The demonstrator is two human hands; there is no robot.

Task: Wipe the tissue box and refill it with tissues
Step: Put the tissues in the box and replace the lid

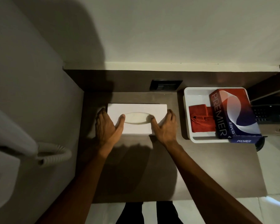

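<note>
A white tissue box point(137, 110) with an oval slot on top lies flat on the brown counter point(136, 167), in the middle. My left hand point(107, 125) grips its left end, thumb on top beside the slot. Its right end is held by my right hand point(164, 125) in the same way. To the right stands a white tray point(187, 110). In the tray lie a folded red cloth point(200, 119) and a red-and-blue PREMIER tissue pack point(233, 113), which leans over the tray's right edge.
A black wall socket point(166, 85) sits behind the box. A dark telephone point(271, 112) stands at the far right. On the left wall hangs a white hair dryer point(8, 143) with a coiled cord point(55, 154). The counter's front edge is near my legs.
</note>
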